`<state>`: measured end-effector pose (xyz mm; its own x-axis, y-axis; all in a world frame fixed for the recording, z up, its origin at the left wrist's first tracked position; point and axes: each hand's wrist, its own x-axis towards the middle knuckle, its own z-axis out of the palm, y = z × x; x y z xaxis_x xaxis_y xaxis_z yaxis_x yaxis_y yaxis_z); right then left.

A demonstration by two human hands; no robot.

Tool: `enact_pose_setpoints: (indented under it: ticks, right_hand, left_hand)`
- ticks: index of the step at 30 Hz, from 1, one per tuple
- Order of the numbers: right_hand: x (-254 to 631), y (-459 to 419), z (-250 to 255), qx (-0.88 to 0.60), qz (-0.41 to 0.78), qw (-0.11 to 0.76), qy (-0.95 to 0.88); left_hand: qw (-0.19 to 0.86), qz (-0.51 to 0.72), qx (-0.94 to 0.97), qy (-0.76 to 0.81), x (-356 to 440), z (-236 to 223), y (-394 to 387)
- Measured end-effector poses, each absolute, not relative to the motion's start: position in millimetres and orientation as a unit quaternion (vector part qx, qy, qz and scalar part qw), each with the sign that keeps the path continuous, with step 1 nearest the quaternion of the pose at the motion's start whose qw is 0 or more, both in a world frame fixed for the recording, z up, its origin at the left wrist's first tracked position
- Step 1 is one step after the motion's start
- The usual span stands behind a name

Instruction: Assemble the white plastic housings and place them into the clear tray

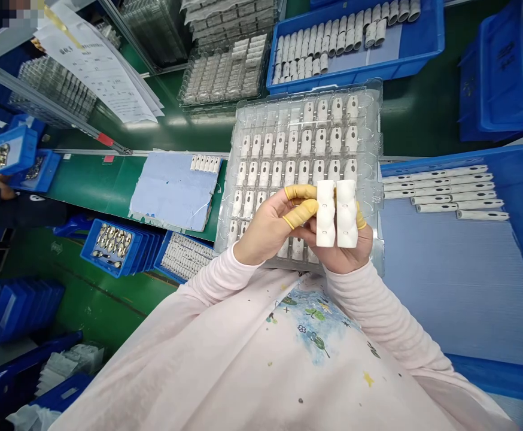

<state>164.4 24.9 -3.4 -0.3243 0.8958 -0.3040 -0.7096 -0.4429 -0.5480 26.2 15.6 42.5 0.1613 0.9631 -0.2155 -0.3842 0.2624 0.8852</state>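
In front of my chest I hold two upright white columns of moulded parts side by side, a left column [325, 214] and a right column [346, 214], each with a wavy edge. My left hand [268, 224], yellow covers on its fingertips, is closed with thumb and finger against the left column's side. My right hand [351, 254] is closed round the columns from behind and below; most of its fingers are hidden. Beneath both hands lies a clear plastic tray [373, 114], its pockets holding rows of white parts [306, 142], each with a dark hole.
At the right, a blue bin [522, 161] holds rows of white parts [445, 188]. Another blue bin [409, 64] stands behind the tray. A blue board [172, 191] with several white parts [205, 163] lies left. A person's hand [3, 188] is at the far left.
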Motion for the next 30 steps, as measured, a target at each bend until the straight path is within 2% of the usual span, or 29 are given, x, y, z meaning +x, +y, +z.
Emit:
enact_pose_setpoints:
  ticks: [6,16,30]
  right_hand:
    - [164.0,27.5,-14.0,-0.302,0.791,0.506,-0.164]
    - [168.4,29.6,-12.5,-0.301,0.803,0.492,-0.152]
    - [169.3,26.3,-1.4,-0.266,0.805,0.502,-0.170]
  left_hand:
    - [0.677,0.475,0.351,0.440,24.5,33.6,17.9]
    - [0.668,0.498,0.361,0.418,24.9,33.9,18.6]
    - [0.670,0.462,0.406,0.416,22.5,27.8,12.8]
